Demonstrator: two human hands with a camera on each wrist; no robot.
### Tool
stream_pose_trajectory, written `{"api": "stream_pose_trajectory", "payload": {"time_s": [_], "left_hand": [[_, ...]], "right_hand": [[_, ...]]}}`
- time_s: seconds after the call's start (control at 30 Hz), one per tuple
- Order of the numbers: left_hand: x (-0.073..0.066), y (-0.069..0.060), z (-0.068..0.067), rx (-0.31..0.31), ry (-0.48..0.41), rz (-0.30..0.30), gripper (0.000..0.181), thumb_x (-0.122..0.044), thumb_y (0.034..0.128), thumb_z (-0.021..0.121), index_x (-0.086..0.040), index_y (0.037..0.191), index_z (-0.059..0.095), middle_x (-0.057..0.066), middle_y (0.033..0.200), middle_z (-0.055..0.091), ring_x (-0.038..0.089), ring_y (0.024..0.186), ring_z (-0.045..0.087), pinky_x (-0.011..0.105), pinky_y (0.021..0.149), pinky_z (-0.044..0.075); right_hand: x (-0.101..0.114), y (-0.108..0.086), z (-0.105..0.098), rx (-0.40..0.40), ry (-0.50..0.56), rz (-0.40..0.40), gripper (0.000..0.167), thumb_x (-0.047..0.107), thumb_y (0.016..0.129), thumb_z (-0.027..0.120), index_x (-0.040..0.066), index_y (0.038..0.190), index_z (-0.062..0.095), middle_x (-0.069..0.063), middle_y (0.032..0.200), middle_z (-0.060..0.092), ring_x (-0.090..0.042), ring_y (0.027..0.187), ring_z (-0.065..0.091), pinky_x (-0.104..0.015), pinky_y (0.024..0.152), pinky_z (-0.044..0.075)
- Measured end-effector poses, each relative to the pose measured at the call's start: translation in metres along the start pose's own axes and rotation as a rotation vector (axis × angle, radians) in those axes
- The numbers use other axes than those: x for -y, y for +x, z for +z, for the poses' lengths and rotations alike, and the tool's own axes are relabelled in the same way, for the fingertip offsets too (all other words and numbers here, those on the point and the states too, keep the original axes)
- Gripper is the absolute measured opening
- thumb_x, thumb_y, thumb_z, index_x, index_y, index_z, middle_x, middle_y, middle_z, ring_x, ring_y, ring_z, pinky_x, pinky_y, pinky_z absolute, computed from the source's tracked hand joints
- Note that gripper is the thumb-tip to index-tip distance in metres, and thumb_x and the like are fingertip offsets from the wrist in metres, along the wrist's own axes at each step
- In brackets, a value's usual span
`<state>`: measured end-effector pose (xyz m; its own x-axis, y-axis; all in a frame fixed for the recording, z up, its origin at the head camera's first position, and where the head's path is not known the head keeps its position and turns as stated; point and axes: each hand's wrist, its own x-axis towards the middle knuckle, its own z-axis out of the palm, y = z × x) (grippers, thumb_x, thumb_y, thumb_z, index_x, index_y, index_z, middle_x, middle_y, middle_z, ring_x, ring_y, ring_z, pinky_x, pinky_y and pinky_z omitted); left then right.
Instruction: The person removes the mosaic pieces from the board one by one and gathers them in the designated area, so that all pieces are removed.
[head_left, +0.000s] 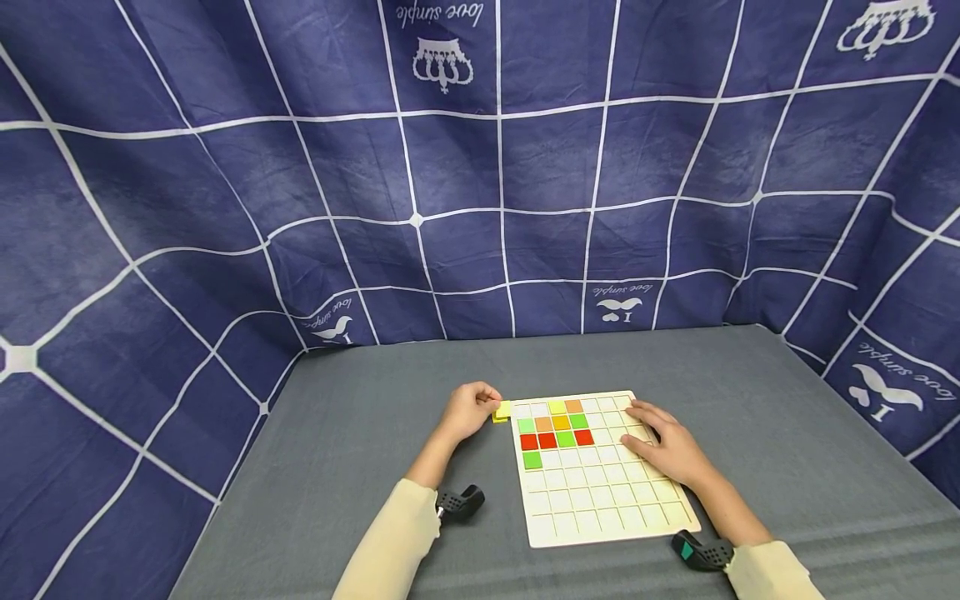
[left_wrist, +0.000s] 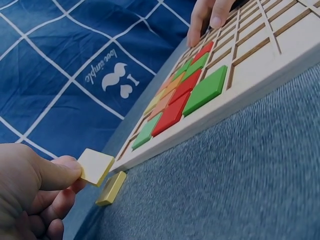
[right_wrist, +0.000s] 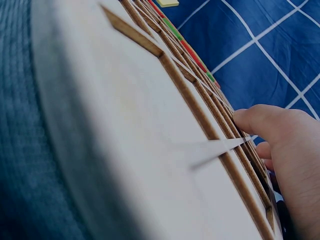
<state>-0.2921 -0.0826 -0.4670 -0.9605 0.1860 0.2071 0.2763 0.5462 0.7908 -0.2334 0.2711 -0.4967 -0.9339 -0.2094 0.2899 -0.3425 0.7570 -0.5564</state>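
Note:
A pale yellow square tile (left_wrist: 96, 166) is pinched between thumb and fingers of my left hand (left_wrist: 40, 192), just off the board's corner. Under and beside it another yellow tile (left_wrist: 111, 188) lies on the cloth against the board's edge. The wooden grid board (head_left: 615, 521) holds red, green, orange and yellow tiles in its far left cells, among them a lone green tile (head_left: 532, 460) at the left edge. My right hand (head_left: 667, 446) rests with spread fingers on the board's right side; its thumb (right_wrist: 260, 120) shows over the grid in the right wrist view.
A grey cloth (head_left: 360, 417) covers the table around the board. Behind and at both sides hangs a dark blue curtain (head_left: 450, 167) with white lines. Black bands (head_left: 461, 503) sit at both wrists, below cream sleeves (head_left: 390, 533).

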Motion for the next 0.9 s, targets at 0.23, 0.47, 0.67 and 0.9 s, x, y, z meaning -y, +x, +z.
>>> {"api": "stream_pose_trajectory", "payload": {"time_s": [0.23, 0.47, 0.67, 0.9], "left_hand": [[0.003, -0.003, -0.005, -0.011, -0.016, 0.03, 0.004, -0.003, 0.0864, 0.071, 0.001, 0.086, 0.07, 0.004, 0.077, 0.066, 0.011, 0.067, 0.056, 0.027, 0.063, 0.047], [0.004, -0.004, -0.009, -0.012, -0.015, 0.015, 0.006, -0.005, 0.0864, 0.072, 0.001, 0.087, 0.07, 0.004, 0.077, 0.065, 0.01, 0.067, 0.056, 0.027, 0.063, 0.048], [0.006, -0.004, -0.013, -0.01, -0.018, -0.007, 0.008, -0.007, 0.0866, 0.073, 0.001, 0.087, 0.07, 0.004, 0.079, 0.066, 0.011, 0.068, 0.057, 0.028, 0.064, 0.048], [0.01, -0.007, -0.018, -0.008, -0.005, -0.024, 0.007, -0.007, 0.0873, 0.072, -0.001, 0.088, 0.071, 0.004, 0.08, 0.067, 0.011, 0.069, 0.058, 0.029, 0.065, 0.048]], "right_hand": [[0.001, 0.0, -0.001, 0.002, 0.001, 0.005, 0.057, 0.035, 0.091, 0.069, -0.001, 0.133, 0.056, -0.022, 0.144, 0.044, -0.046, 0.131, 0.038, -0.064, 0.099, 0.032], [0.0, 0.0, -0.001, 0.0, 0.005, 0.006, 0.057, 0.035, 0.091, 0.068, -0.001, 0.133, 0.056, -0.022, 0.144, 0.044, -0.046, 0.131, 0.038, -0.064, 0.099, 0.032], [0.0, 0.0, -0.001, 0.002, 0.003, 0.008, 0.058, 0.035, 0.091, 0.069, -0.001, 0.134, 0.055, -0.022, 0.144, 0.044, -0.046, 0.132, 0.037, -0.064, 0.1, 0.032], [0.0, 0.0, -0.001, 0.0, 0.014, 0.007, 0.057, 0.035, 0.09, 0.069, -0.001, 0.133, 0.056, -0.021, 0.144, 0.045, -0.046, 0.132, 0.038, -0.063, 0.1, 0.032]]}}
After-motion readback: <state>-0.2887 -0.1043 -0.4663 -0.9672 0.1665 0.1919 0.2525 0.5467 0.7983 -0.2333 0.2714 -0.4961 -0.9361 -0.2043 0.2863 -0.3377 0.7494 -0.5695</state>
